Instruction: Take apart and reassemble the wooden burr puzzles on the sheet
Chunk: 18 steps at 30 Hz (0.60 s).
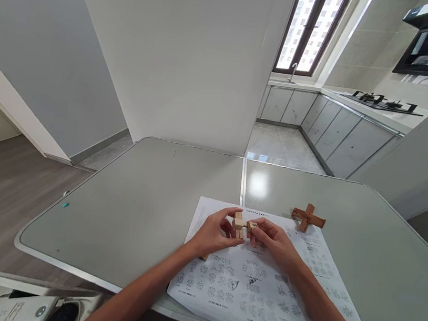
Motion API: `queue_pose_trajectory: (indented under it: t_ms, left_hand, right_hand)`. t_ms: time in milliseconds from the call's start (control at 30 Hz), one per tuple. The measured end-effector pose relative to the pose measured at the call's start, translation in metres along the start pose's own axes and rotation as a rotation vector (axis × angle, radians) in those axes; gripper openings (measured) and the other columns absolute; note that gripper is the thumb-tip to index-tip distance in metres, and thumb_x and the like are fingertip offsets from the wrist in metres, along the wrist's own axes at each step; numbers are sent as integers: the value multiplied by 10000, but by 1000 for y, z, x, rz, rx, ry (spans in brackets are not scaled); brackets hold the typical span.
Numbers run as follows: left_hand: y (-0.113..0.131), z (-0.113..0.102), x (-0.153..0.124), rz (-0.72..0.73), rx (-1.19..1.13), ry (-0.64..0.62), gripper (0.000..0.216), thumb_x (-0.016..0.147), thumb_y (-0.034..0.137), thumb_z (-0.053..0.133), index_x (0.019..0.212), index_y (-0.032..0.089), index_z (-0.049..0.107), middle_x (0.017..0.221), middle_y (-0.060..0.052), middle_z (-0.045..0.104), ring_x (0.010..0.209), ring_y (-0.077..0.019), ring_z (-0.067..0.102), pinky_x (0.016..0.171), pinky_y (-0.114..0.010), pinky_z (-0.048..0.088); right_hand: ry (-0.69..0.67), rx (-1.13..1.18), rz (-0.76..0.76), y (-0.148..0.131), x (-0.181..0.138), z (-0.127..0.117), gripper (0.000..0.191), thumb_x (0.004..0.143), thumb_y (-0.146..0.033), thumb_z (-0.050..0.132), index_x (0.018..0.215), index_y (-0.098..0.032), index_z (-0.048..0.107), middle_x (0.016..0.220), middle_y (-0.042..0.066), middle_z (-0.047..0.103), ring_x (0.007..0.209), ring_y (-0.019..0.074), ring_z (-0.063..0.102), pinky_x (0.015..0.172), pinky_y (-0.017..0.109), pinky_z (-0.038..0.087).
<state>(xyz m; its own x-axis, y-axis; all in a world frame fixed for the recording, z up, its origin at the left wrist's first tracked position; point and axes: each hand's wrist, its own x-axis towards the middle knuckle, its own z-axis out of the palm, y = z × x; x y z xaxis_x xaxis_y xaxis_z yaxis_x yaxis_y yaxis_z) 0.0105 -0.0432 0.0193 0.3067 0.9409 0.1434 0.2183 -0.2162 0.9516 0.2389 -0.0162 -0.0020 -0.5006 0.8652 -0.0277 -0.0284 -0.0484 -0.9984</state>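
Note:
My left hand (217, 231) is closed around some light wooden burr puzzle pieces (237, 222), gripped upright between thumb and fingertips. My right hand (271, 240) pinches a notched wooden puzzle piece (251, 226) with a dark mark on it, its end against the pieces in the left hand. Whether they interlock I cannot tell. Both hands are just over a large paper sheet (258, 299) printed with rows of puzzle diagrams. The edge of another wooden piece (204, 257) peeks out beneath my left wrist, the rest hidden.
A darker brown wooden cross (308, 218) lies at the sheet's upper right edge. The grey-green folding table (130, 212) has a metal seam down its middle. A small teal bit (65, 205) lies near its left edge. A white box (28, 309) is below the table at lower left.

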Motion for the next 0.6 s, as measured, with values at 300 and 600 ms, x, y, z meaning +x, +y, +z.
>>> queue_pose_trajectory:
  t_ms: [300,600]
  left_hand:
    - [-4,2,-1,162,225,-32,653,788,304,809,1390,273,556,1192,-53,675,835,-150,600,725,-285,526]
    - [-1,2,-4,241,285,-80,600,827,302,794,1376,277,554,1157,-52,664,836,-157,602,730,-299,522]
  right_hand:
    - [-28,-30,-8,6,0,3,330,922,-507,728,1071,-218,673,833,12,693,684,158,606,714,314,475]
    - [0,-62,-29,2,-2,6,356,954,-544,676,872,-211,580,627,-35,596,554,128,507,592,286,411]
